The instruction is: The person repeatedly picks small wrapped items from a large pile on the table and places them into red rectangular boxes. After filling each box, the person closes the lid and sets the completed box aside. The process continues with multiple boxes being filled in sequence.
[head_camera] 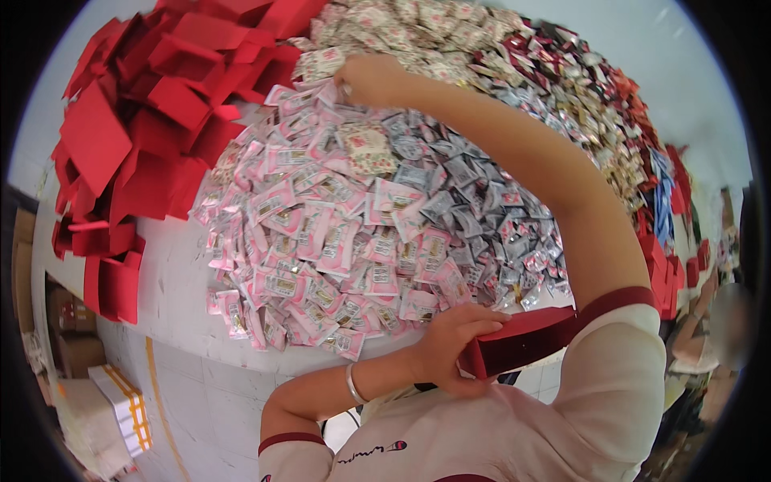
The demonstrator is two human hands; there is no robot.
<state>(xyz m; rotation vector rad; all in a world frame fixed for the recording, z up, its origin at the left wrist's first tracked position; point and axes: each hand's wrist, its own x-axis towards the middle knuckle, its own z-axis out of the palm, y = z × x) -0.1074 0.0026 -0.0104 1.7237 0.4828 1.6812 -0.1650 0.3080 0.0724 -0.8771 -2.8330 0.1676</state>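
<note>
My left hand (449, 352), a silver bangle on its wrist, grips the end of an open red cardboard box (524, 341) held against my chest, at the table's front edge. My right hand (371, 79) reaches across to the far side of a heap of pink-and-white wrapped packets (325, 241). Its fingers are curled down where the pink packets meet a pile of cream patterned packets (421, 27); the fingertips are partly hidden, so whether they pinch a packet cannot be told. One cream floral packet (366, 149) lies on top of the pink ones.
Red boxes (187, 66) are piled at the left of the white table (174, 265). Silver-grey packets (464, 172) lie right of the pink ones, with dark red packets (560, 57) beyond. Cartons (78, 355) stand at lower left. Another person (692, 343) is at the far right.
</note>
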